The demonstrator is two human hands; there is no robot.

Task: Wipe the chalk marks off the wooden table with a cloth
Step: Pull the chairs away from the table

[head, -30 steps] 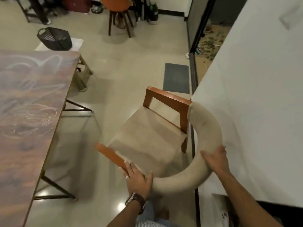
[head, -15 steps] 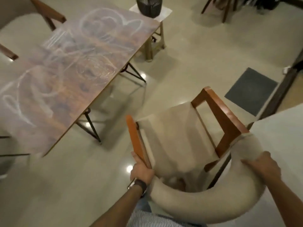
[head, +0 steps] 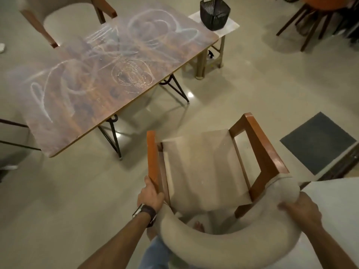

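Gripping: left hand (head: 150, 195), a dark-strapped wristwatch (head: 145, 212) on its wrist, curls round the near end of the reddish-brown wooden left armrest (head: 153, 160) of the beige upholstered armchair (head: 204, 171), low in the middle of the frame.
Right hand (head: 300, 211): lies on top of the curved beige padded backrest (head: 233, 249) at lower right, fingers spread over the cushion and bent down its far side; blurred, so I cannot tell how firmly it clasps.
Chair: its seat faces away toward the upper part of the frame; the right wooden armrest (head: 260, 146) stands between seat and dark grey floor mat (head: 316, 142) at the right edge.
Below the backrest: a bare foot (head: 199, 227) shows through the gap, and a blue-clad leg (head: 155, 253) at the bottom edge.
Task's thing: long rectangular dark wooden table (head: 108, 74) on thin black metal legs fills the upper left, well apart from the chair, with bare floor between.
Chalk marks (head: 132, 74): pale loops and scribbles cover most of the tabletop.
Cloth: none that I can see.
Beyond the table: a second beige armchair with wooden arms (head: 68, 20) at the far upper-left side.
Upper centre: black wire basket (head: 214, 13) stands on a small pale stool (head: 211, 45) just beside the table's far corner.
Upper right corner: dark wooden chair legs (head: 308, 28).
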